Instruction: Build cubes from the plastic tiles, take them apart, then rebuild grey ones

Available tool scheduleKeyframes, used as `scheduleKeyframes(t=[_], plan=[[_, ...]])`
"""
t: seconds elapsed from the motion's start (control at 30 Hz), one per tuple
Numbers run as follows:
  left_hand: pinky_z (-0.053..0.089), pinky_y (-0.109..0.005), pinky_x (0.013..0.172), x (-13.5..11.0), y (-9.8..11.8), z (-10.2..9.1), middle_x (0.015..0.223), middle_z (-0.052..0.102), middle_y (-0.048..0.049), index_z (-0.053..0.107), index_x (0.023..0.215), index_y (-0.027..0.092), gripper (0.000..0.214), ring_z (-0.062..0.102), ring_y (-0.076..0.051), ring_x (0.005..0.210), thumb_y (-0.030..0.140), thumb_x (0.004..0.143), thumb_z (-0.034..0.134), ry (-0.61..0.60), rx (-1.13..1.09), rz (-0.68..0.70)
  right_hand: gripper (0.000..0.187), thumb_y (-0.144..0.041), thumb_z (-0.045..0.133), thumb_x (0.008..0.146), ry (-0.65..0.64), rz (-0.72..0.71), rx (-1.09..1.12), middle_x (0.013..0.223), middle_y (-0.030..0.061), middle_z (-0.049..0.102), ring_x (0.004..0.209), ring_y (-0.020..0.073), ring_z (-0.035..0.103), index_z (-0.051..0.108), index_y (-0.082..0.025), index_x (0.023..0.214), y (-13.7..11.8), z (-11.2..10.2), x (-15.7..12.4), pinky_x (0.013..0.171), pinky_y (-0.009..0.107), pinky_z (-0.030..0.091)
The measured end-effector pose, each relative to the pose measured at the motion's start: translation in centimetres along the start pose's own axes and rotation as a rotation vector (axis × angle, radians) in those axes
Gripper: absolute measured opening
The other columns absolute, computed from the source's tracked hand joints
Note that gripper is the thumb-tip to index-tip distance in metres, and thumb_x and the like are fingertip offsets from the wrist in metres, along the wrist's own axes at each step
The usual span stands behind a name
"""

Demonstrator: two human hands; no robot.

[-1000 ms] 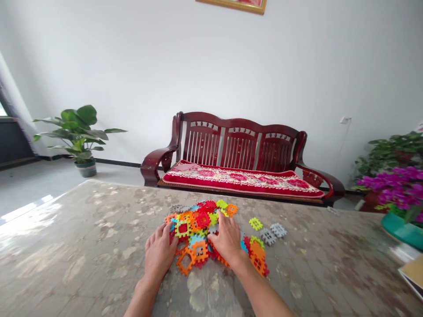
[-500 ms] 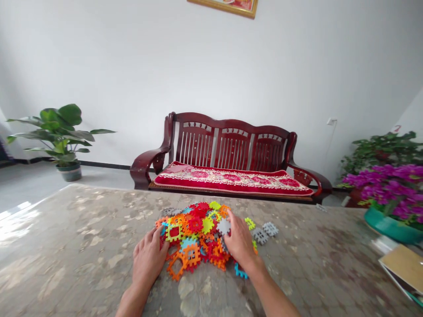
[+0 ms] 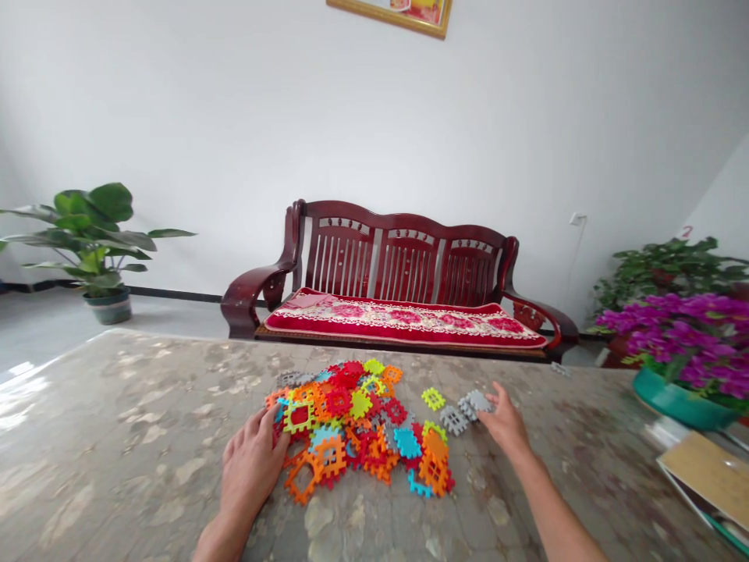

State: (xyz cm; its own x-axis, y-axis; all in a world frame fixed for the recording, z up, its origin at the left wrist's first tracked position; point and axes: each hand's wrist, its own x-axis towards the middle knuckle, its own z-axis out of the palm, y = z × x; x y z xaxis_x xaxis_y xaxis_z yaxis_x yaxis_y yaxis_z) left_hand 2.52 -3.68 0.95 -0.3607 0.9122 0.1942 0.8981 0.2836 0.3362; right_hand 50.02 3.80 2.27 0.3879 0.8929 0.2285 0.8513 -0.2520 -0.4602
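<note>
A pile of colourful toothed plastic building tiles (image 3: 345,421) lies on the table, in red, orange, yellow-green, blue and grey. My left hand (image 3: 256,453) rests at the left edge of this pile, palm down, its fingers stretched out loosely and partly hidden; I see no tile held in it. To the right of the pile, my right hand (image 3: 506,423) has its thumb and index finger at the edge of a solid grey tile (image 3: 479,401). That tile partly overlaps a grey window-pattern tile. Beside them lie another grey window tile (image 3: 453,420) and a yellow-green tile (image 3: 434,399).
The table (image 3: 175,437) has a patterned grey-brown cover. Purple flowers in a teal pot (image 3: 679,400) and a brown-topped box (image 3: 708,468) stand at the right. Beyond the table is a dark red wooden bench (image 3: 403,265); a potted plant (image 3: 108,304) stands at the left.
My right hand has moved right from the pile with the solid grey tile, bringing it to the other grey tiles. Blue and orange tiles it covered now show. My left hand stays by the pile.
</note>
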Motion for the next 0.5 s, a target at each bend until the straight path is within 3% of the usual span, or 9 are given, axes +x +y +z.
scheduleKeyframes(t=[0.23, 0.5], plan=[[0.037, -0.042, 0.104, 0.1, -0.2, 0.3, 0.140, 0.055, -0.0103, 0.052, 0.136, 0.021, 0.048, 0.053, -0.027, 0.122, 0.034, 0.092, 0.037, 0.016, -0.005, 0.005, 0.073, -0.019, 0.057, 0.073, -0.047, 0.026, 0.008, 0.126, 0.0078, 0.066, 0.114, 0.0254, 0.061, 0.037, -0.016, 0.142, -1.0, 0.1, -0.1, 0.099, 0.035, 0.043], [0.037, -0.042, 0.105, 0.1, -0.3, 0.4, 0.141, 0.054, -0.0093, 0.049, 0.139, 0.020, 0.050, 0.052, -0.028, 0.124, 0.035, 0.094, 0.034, -0.015, 0.011, 0.005, 0.081, -0.019, 0.061, 0.069, -0.101, -0.004, -0.067, 0.129, 0.0151, 0.063, 0.115, 0.0272, 0.061, 0.034, -0.012, 0.145, -1.2, 0.5, -0.7, 0.097, 0.035, 0.043]])
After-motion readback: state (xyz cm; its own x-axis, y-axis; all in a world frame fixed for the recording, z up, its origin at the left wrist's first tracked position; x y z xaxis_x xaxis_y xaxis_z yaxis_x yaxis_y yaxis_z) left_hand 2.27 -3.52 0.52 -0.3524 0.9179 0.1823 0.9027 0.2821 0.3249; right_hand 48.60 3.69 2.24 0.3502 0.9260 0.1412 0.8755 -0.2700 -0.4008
